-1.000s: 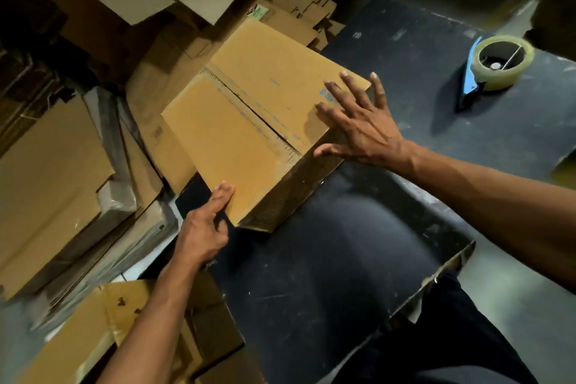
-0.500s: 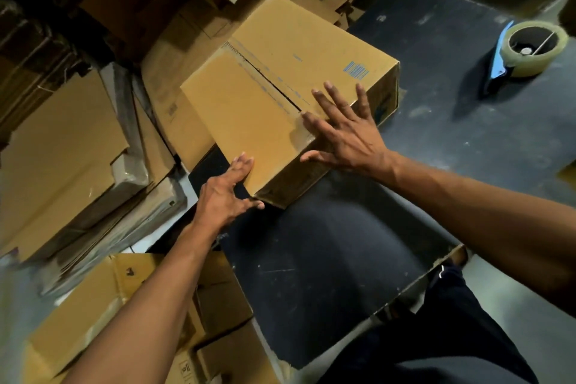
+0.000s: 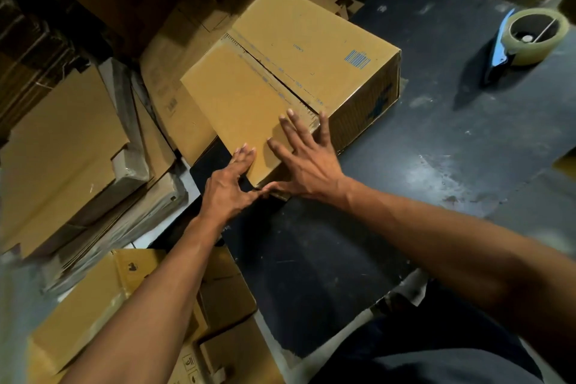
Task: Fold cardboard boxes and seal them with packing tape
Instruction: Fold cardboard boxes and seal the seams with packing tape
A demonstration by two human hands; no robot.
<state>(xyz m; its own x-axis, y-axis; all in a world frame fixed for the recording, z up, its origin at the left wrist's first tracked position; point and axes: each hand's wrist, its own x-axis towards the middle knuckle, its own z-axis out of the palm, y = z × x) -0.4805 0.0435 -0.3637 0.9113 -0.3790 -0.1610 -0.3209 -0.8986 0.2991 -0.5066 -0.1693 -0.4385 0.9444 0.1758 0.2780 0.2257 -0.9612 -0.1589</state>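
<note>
My right hand (image 3: pixel 307 165) covers the near end of the cardboard box's (image 3: pixel 311 50) centre seam. Its blue barcode print is too small to read. Flattened cardboard sheets (image 3: pixel 59 146) run off the left edge, and my forearms blur toward the bottom edge.

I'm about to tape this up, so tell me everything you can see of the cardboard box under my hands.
The cardboard box is plain brown corrugated board, folded up, lying on the dark table at its left edge. Its two top flaps are closed, with an untaped seam between them. A blue barcode is printed on the far flap. The right hand presses flat on the near flap; the left hand touches its near corner.
</note>
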